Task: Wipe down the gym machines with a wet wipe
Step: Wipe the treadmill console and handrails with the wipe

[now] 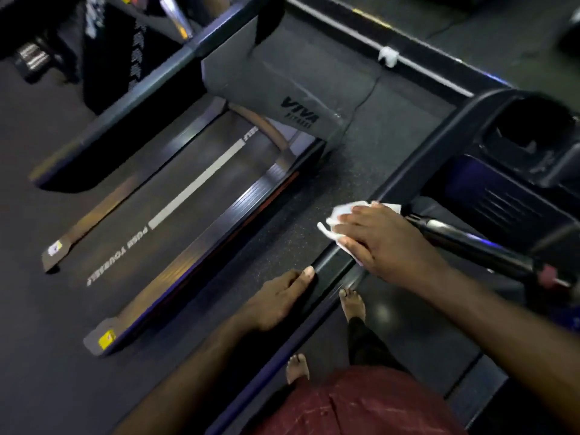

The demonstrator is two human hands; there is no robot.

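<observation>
Person standing barefoot on a treadmill, wiping its left side rail (pixel 326 262). The right hand (pixel 386 243) is pressing a white wipe (pixel 342 215) flat against the top of the rail, fingers straight and spread, the wipe showing past the fingertips. The left hand (pixel 279 302) is resting on the same rail nearer its near end, fingers extended along it and gripping nothing; the two hands are lying close together but apart. A black handlebar (pixel 464 237) is crossing just beside the right wrist, below the console (pixel 530 130). A second treadmill (pixel 175 208) is standing alongside at left.
</observation>
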